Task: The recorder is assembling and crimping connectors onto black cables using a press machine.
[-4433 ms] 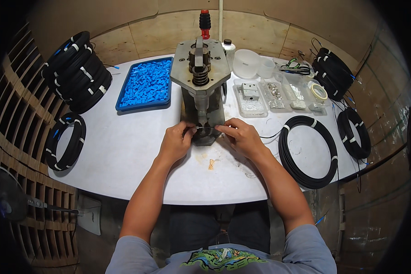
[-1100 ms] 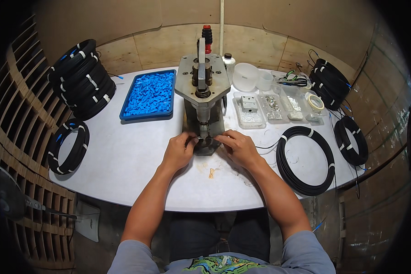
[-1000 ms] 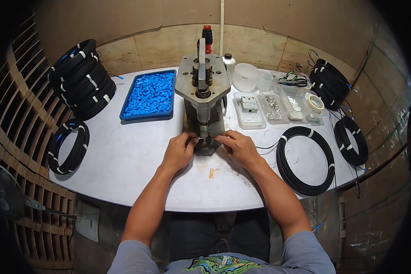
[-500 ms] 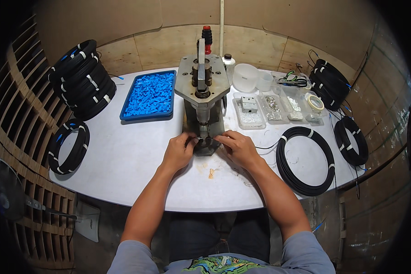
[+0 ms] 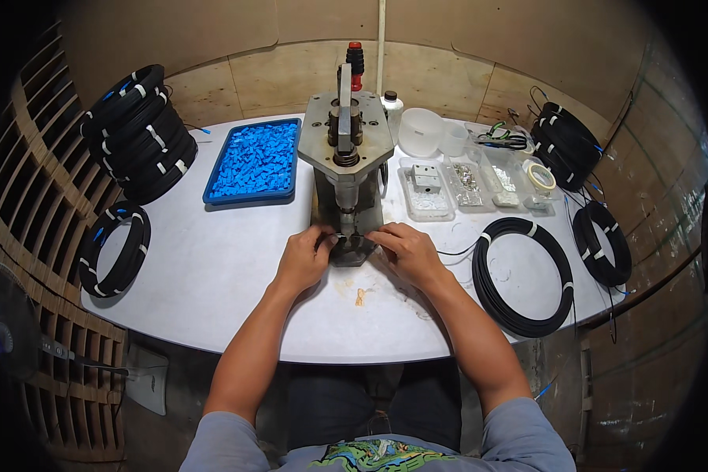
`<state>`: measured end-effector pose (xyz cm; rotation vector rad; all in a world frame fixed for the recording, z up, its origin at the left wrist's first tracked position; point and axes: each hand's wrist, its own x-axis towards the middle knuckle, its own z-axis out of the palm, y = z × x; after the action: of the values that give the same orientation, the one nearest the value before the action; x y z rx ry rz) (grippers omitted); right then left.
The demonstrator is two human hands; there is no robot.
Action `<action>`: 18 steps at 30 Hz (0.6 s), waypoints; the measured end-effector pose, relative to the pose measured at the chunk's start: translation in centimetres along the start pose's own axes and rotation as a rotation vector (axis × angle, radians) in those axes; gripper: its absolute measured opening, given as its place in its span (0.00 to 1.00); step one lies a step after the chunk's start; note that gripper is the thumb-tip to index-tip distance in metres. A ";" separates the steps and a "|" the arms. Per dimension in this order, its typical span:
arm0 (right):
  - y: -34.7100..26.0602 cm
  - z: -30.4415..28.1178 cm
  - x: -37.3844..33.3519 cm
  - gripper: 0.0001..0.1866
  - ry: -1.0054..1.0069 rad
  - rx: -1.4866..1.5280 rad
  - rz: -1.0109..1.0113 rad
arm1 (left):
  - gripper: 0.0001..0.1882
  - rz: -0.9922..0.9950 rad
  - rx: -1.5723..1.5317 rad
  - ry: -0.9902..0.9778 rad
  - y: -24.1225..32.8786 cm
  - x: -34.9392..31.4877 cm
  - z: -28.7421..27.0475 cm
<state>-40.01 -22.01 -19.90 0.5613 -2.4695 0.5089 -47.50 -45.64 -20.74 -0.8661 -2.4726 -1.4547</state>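
A metal hand press (image 5: 346, 149) with an upright lever stands in the middle of the table. At the left of its lower base, my left hand (image 5: 305, 253) is closed in a pinch; whatever is between those fingertips is too small and dark to make out. Opposite it, my right hand (image 5: 407, 250) pinches at the right side of the base, under the press's ram (image 5: 346, 219). A thin black cable (image 5: 455, 253) runs from a large black cable coil (image 5: 522, 277) into my right hand. The cable's end is hidden among the fingers and the press.
A blue tray (image 5: 250, 200) of small blue parts lies left of the press. Black coils (image 5: 138, 134) are stacked at the far left. Clear boxes (image 5: 429, 208) of metal parts, round tubs (image 5: 420, 132) and a tape roll (image 5: 540, 176) stand at the right. A small tan scrap (image 5: 360, 297) lies nearby.
The whole view has shifted very slightly. Both hands stay at the press base, with only a tiny movement of the left fingers.
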 end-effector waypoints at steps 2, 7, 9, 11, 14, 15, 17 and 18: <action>0.0 0.0 0.0 0.24 0.000 -0.005 -0.001 | 0.10 -0.004 -0.001 -0.003 0.1 0.0 0.0; 0.2 0.3 -0.1 0.24 -0.001 -0.004 0.005 | 0.11 -0.001 -0.007 0.000 0.1 0.0 0.1; 0.2 0.4 -0.1 0.24 0.022 0.004 0.000 | 0.11 0.003 0.002 0.007 0.2 -0.1 0.1; 0.2 0.3 -0.1 0.24 0.018 0.009 0.002 | 0.11 0.007 0.010 0.014 0.5 -0.1 0.0; 0.1 0.3 -0.1 0.23 0.017 0.013 0.006 | 0.11 -0.026 -0.001 0.016 1.0 -0.1 -0.1; 0.1 0.3 -0.1 0.23 0.020 0.013 0.009 | 0.11 -0.009 0.000 0.017 1.0 -0.2 -0.1; 0.2 0.4 -0.1 0.23 0.021 0.018 0.012 | 0.11 0.008 0.001 0.019 0.9 -0.2 -0.1; 0.2 0.5 -0.2 0.23 0.021 0.024 0.016 | 0.11 0.019 0.000 0.019 0.8 -0.2 -0.1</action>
<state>-40.18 -22.02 -20.39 0.5436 -2.4523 0.5489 -46.94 -45.49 -20.17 -0.8696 -2.4441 -1.4493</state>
